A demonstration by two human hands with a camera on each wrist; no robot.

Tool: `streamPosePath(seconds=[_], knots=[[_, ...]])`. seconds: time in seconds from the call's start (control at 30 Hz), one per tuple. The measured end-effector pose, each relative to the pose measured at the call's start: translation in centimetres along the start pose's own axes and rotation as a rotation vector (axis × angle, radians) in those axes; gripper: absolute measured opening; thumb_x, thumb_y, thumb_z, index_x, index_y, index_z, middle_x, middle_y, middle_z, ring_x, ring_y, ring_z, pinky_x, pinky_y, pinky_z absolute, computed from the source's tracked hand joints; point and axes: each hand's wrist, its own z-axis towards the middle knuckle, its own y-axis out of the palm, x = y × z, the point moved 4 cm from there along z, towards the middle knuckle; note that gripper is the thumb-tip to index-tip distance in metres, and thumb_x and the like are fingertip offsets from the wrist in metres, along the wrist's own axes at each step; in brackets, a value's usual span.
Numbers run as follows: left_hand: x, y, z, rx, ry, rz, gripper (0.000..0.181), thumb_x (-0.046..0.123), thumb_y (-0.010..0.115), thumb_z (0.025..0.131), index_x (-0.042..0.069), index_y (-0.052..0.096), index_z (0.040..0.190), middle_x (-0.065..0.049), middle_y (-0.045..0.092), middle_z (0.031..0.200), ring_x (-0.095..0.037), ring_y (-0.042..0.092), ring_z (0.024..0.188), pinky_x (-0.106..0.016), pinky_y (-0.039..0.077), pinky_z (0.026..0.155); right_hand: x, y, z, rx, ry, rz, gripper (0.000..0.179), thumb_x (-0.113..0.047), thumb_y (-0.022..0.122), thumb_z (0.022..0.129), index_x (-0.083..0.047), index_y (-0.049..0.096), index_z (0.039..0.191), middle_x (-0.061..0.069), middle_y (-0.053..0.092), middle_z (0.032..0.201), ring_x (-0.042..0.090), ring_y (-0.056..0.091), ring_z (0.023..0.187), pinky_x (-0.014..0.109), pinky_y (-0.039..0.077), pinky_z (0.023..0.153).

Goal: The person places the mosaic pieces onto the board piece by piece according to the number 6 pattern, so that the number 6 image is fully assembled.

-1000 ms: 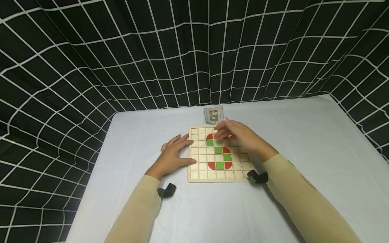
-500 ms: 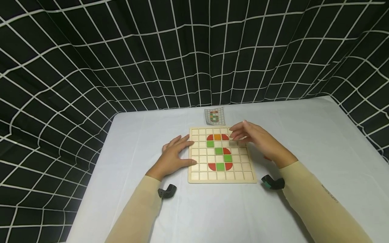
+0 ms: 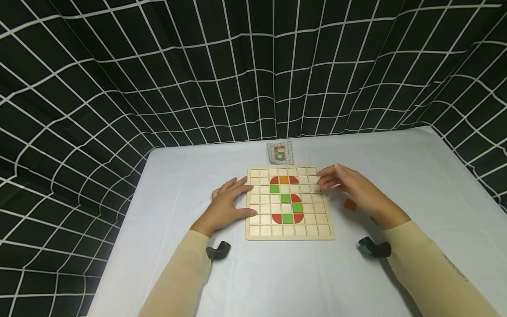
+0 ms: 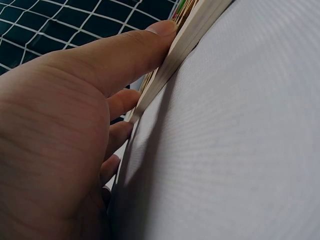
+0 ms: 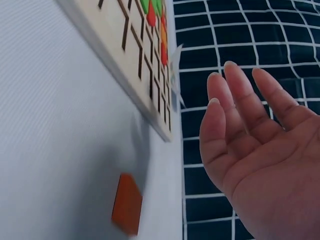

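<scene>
A wooden grid board (image 3: 261, 230) lies flat on the white table, with red rounded, green square and orange square tiles set in its cells. My left hand (image 3: 226, 203) rests at the board's left edge, thumb and forefinger tips over the rim; in the left wrist view the thumb (image 4: 120, 55) lies on that edge. Over the board's right edge hovers my right hand (image 3: 356, 187), fingers loosely bent with nothing between them, as the right wrist view shows. Below it a loose orange square tile (image 3: 350, 204) lies on the table, right of the board.
A small printed pattern card (image 3: 280, 152) with a curled edge lies just behind the board. Part of a green tile (image 3: 374, 220) shows beside the right wrist. A black curtain (image 3: 222, 88) with white grid lines stands around the table (image 3: 269, 277).
My right hand has drawn back rightward from the board's top row. This uncovers an orange tile and a red tile there, plus the loose orange tile. The left hand stays put.
</scene>
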Motion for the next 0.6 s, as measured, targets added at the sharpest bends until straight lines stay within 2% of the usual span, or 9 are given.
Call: streamPosePath(seconds=[0.2,0.6], knots=[[0.0,-0.1,0.0,0.003,-0.003,-0.003,0.079,0.051,0.091,0.088,0.028,0.06,0.157,0.015,0.03,0.175,-0.015,0.011,0.164,-0.05,0.009,0.124,0.7,-0.7,-0.9,0.02,0.037,-0.038,0.064,-0.045,0.026,0.121,0.003,0.063,0.142,0.014,0.07,0.128,0.031,0.065,0.117,0.027,0.053,0.098],[-0.1,0.1,0.1,0.007,0.01,-0.001,0.079,0.05,0.091,0.088,0.028,0.061,0.157,0.013,0.031,0.175,-0.016,0.012,0.164,-0.049,0.01,0.124,2.8,-2.5,-3.2,0.056,0.058,-0.095,0.057,-0.038,0.031,0.122,0.005,0.063,0.142,0.016,0.07,0.128,0.028,0.067,0.113,0.025,0.054,0.091]])
